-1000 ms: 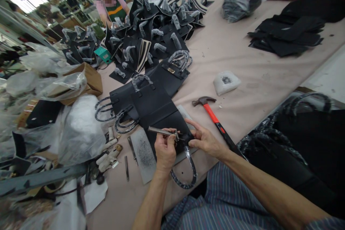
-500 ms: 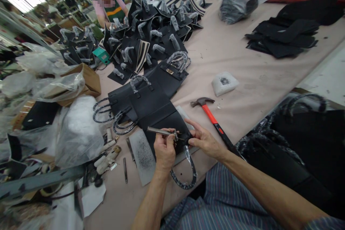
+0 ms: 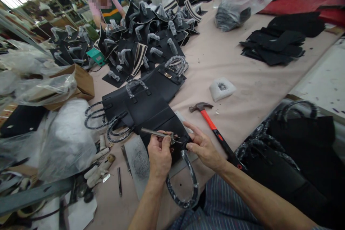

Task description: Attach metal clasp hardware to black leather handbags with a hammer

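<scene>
My left hand [image 3: 160,153] is closed around a slim metal rod tool [image 3: 150,132] that points to the left. Small metal hardware shows at its fingertips, too small to name. My right hand [image 3: 205,148] pinches the edge of a black handbag [image 3: 159,113] at the base of its plastic-wrapped handle [image 3: 194,183], which loops down toward my lap. Both hands meet over that corner of the bag. A claw hammer [image 3: 208,118] with a red and black grip lies to the right. Under the bag is a pale slab [image 3: 137,156] with a worn, dark-speckled face.
Several black bag pieces [image 3: 151,25] are heaped at the back, where a co-worker [image 3: 106,7] sits. A white block [image 3: 222,89] and black pieces [image 3: 275,41] lie to the right. A thin punch-like rod [image 3: 119,181] and plastic bags [image 3: 67,140] are on the left.
The view has shifted slightly, so most things appear a little to the left and lower. Both hands keep their hold on the rod tool and the handbag.
</scene>
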`<state>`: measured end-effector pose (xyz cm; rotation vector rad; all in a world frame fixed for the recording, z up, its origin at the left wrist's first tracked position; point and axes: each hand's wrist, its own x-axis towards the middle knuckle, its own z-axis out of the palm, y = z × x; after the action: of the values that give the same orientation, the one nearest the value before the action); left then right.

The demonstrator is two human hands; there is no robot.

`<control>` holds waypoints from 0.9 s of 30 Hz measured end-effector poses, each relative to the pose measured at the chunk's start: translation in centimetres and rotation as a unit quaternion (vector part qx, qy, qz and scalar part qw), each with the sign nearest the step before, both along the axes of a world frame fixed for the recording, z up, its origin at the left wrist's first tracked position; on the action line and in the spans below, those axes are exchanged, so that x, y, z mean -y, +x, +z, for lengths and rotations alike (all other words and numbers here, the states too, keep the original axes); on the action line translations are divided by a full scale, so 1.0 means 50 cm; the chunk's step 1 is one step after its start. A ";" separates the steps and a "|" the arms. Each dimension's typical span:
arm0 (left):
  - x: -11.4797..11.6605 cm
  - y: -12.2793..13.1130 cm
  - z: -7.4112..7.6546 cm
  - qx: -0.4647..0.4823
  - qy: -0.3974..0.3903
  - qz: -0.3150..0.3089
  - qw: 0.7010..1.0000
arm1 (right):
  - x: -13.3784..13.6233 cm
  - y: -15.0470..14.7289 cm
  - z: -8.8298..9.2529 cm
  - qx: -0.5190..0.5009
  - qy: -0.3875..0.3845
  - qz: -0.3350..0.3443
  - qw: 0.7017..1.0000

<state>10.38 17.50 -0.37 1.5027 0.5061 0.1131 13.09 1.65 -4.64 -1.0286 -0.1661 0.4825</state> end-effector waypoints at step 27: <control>0.000 0.031 -0.029 -0.018 -0.015 0.009 1.000 | -0.034 -0.003 -0.011 -0.089 0.011 -0.090 0.992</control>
<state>11.95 17.50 -1.84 1.4742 0.5491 0.0921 12.92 3.36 -5.20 -0.9647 0.0794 0.4040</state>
